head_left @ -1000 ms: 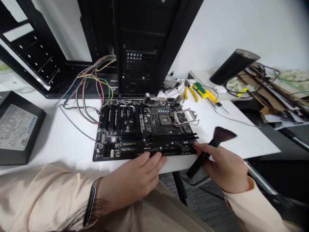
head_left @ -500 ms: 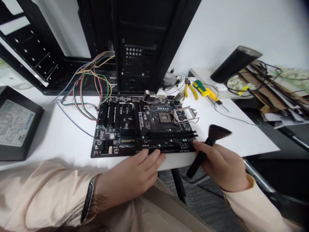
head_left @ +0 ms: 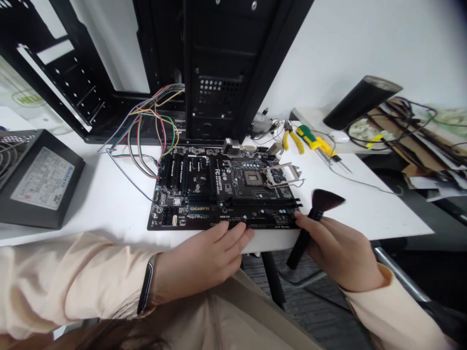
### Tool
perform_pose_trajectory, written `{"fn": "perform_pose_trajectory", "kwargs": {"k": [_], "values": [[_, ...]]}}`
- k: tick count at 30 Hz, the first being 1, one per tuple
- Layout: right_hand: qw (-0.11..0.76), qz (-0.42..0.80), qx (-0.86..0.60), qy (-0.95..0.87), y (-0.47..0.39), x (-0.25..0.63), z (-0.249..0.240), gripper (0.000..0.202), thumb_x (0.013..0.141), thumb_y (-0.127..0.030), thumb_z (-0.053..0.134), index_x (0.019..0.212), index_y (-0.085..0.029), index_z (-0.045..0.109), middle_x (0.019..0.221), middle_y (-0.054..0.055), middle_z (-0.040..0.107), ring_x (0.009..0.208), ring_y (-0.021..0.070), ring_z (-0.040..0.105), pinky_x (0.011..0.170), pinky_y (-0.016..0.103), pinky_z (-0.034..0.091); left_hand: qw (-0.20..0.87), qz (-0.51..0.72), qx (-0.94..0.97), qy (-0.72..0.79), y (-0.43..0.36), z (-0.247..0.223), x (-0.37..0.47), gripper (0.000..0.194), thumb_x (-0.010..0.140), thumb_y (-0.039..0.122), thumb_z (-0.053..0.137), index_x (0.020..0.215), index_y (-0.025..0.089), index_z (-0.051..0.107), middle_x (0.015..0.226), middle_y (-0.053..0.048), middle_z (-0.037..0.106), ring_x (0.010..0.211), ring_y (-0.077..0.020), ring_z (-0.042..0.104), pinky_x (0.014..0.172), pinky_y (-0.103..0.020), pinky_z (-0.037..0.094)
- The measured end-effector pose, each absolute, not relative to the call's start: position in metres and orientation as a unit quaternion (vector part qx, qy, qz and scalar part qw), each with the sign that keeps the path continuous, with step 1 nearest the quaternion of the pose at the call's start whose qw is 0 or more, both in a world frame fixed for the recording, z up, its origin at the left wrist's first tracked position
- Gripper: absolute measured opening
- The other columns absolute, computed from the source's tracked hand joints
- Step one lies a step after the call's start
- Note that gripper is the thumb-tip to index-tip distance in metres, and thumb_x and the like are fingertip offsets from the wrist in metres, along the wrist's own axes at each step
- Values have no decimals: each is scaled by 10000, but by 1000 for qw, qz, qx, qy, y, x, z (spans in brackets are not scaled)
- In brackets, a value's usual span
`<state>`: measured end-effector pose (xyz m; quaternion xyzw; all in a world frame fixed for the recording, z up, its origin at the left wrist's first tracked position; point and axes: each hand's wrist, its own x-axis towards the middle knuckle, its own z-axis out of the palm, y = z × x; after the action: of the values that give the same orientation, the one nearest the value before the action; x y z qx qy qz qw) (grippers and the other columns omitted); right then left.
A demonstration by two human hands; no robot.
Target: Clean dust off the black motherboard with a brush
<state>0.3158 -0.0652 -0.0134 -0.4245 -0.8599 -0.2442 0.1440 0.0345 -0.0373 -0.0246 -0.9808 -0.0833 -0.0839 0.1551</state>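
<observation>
A black motherboard (head_left: pixel 204 187) lies flat on the white table, its CPU socket cover raised on a metal frame (head_left: pixel 286 174). Colored wires (head_left: pixel 136 141) run from its left edge up to the black case. My left hand (head_left: pixel 207 253) rests at the board's front edge, fingertips touching it, fingers a little apart with nothing in them. Between the fingers of my right hand (head_left: pixel 339 248) is a black brush (head_left: pixel 317 214), its bristles pointing up and its handle down. My right fingertips touch the board's front right corner.
The black computer case (head_left: pixel 215 112) stands behind the board. At left sits a power supply (head_left: pixel 44 180). Yellow pliers (head_left: pixel 293 138), a green and yellow screwdriver (head_left: pixel 307 136), a black cylinder (head_left: pixel 359 102) and stacked cardboard (head_left: pixel 408 141) lie at the right. The table's front edge runs under my wrists.
The view has shifted slightly, so the board, case and tools appear farther right. More of the power supply shows. Both hands keep the same places at the board, and the brush stays in my right hand.
</observation>
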Motion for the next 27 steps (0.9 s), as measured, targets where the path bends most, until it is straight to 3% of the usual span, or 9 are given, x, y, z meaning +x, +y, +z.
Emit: {"fn": "perform_pose_trajectory", "kwargs": {"k": [6, 10, 14, 18, 22, 27], "values": [[91, -278, -421, -859, -66, 315, -13, 258, 843, -48, 360, 975, -118, 571, 568, 23, 542, 470, 165, 511, 443, 267, 366, 171, -99, -976, -87, -37, -27, 35, 257, 886, 304, 579, 1092, 169, 652, 1412, -137, 466, 1268, -298, 449, 981, -418, 333], [86, -290, -431, -850, -68, 316, -15, 322, 783, -5, 355, 985, -104, 586, 560, 23, 554, 463, 177, 540, 431, 276, 394, 185, -117, -972, -86, -36, -30, 35, 220, 888, 293, 579, 1062, 189, 664, 1385, -118, 502, 1244, -282, 474, 972, -411, 337], [172, -227, -463, -839, -69, 322, -21, 379, 754, 28, 371, 1025, -145, 571, 673, 39, 655, 569, 175, 639, 499, 256, 490, 192, -120, -970, -86, -37, -29, 34, 215, 897, 290, 569, 1057, 181, 663, 1382, -134, 502, 1233, -290, 485, 966, -415, 338], [264, -190, -481, -814, -68, 324, -28, 234, 831, -40, 483, 986, -192, 568, 801, 39, 729, 618, 161, 690, 548, 249, 544, 183, -109, -973, -90, -37, -25, 33, 222, 915, 288, 539, 1068, 180, 659, 1398, -135, 484, 1246, -287, 476, 975, -410, 333], [324, -173, -498, -785, -67, 323, -34, 159, 816, -124, 638, 936, -194, 562, 867, 70, 749, 633, 193, 715, 503, 260, 560, 160, -98, -978, -89, -36, -23, 33, 249, 907, 302, 554, 1092, 165, 650, 1417, -137, 463, 1269, -286, 454, 993, -405, 331], [376, -104, -552, -737, -67, 325, -37, 183, 817, -192, 656, 973, -211, 563, 891, 63, 749, 698, 219, 731, 565, 311, 611, 144, -92, -981, -89, -34, -22, 34, 271, 902, 303, 562, 1110, 152, 647, 1421, -142, 457, 1270, -293, 449, 1000, -413, 324]]}}
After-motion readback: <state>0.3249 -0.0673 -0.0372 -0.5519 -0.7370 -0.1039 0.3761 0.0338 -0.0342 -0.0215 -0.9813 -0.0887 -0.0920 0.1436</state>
